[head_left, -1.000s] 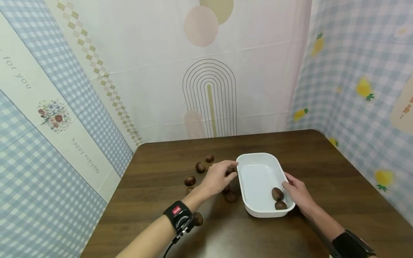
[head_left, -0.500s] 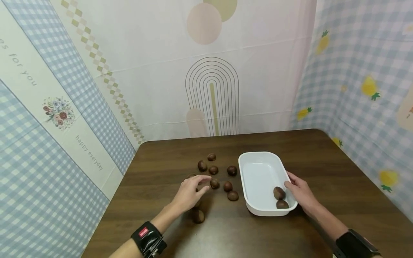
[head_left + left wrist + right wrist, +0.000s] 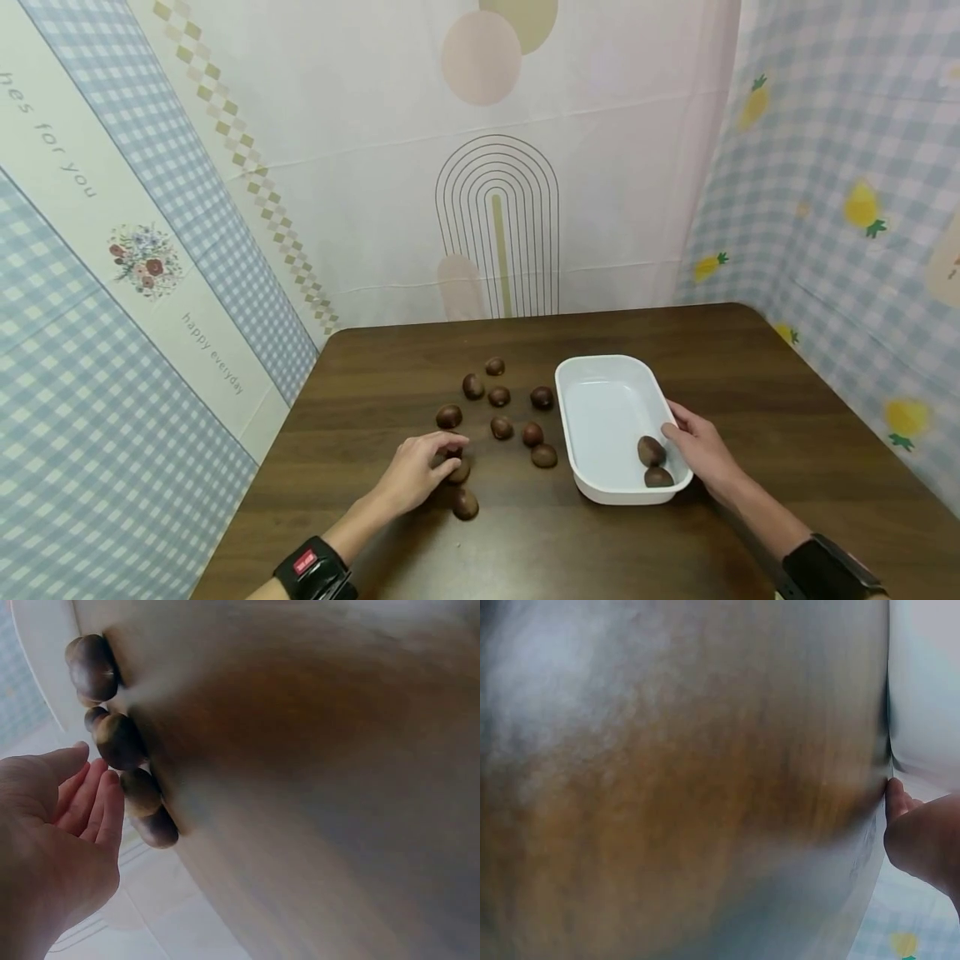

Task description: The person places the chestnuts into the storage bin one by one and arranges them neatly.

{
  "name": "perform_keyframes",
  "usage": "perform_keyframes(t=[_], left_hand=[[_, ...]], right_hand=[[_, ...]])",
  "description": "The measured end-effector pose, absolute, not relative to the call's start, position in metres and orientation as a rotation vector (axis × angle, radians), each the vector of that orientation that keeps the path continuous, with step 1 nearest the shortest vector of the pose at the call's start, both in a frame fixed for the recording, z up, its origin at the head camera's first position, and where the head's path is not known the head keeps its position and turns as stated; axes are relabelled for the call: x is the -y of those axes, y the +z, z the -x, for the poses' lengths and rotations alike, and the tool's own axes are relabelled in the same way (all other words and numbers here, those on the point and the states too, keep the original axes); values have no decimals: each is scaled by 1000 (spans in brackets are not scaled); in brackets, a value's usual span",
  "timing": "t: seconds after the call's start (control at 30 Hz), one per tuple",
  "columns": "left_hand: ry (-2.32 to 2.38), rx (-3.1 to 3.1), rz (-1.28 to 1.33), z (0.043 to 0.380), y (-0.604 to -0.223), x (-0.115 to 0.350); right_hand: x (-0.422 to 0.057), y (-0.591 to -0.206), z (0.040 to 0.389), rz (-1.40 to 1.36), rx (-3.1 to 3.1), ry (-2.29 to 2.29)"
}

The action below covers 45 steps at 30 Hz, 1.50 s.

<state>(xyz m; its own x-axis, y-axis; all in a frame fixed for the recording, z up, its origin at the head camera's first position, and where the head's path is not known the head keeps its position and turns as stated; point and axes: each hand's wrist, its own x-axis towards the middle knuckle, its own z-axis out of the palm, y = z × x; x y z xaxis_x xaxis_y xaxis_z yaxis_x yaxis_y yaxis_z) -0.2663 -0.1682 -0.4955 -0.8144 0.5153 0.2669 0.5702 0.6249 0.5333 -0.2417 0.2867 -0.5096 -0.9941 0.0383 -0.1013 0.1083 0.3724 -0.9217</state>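
In the head view, the left hand was well to the left of the white dish, its fingers loosely bent and its thumb apart from them, with no firm grip to be seen. Between thumb and fingers sat a partly hidden brown nut; a second nut lay right by the thumb. The right hand gripped the dish by its right side, thumb over the rim. Two nuts lay inside the dish, close to its right wall and near that thumb. The other nuts were scattered left of the dish on the dark wooden table, between it and the left hand or farther back. Each wrist wore a black band.

In the left wrist view, the fingers curved slackly beside a row of nuts on the dish's left, thumb and fingertips separated; whether any fingertip touched a nut could not be told.

In the right wrist view, the fingertips met the pale outer wall of the dish; much of the hand fell outside the frame, and the thumb could not be made out.
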Motion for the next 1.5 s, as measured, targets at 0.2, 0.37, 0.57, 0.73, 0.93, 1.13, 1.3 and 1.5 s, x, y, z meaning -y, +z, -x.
perform_keyframes(t=[0.2,0.37,0.57,0.73,0.93,1.13,1.3,1.5], left_hand=[[-972,2781,943,265,-500,177],[-978,2792,958,264,-500,179],[-971,2801,966,264,-501,180],[-964,2812,962,263,-502,181],[-969,2864,939,263,-503,182],[-970,2865,954,264,-507,184],[-954,2865,956,264,-509,186],[-948,2853,966,264,-510,186]], right_hand=[[-286,-508,241,-137,-2544,-1714],[-285,-508,241,-129,-2551,-1731],[-286,-511,241,-118,-2553,-1746],[-286,-512,241,-126,-2545,-1745],[-287,-512,243,-137,-2533,-1734],[-287,-513,244,-131,-2536,-1727],[-287,-512,243,-128,-2531,-1740],[-286,-512,243,-138,-2536,-1741]])
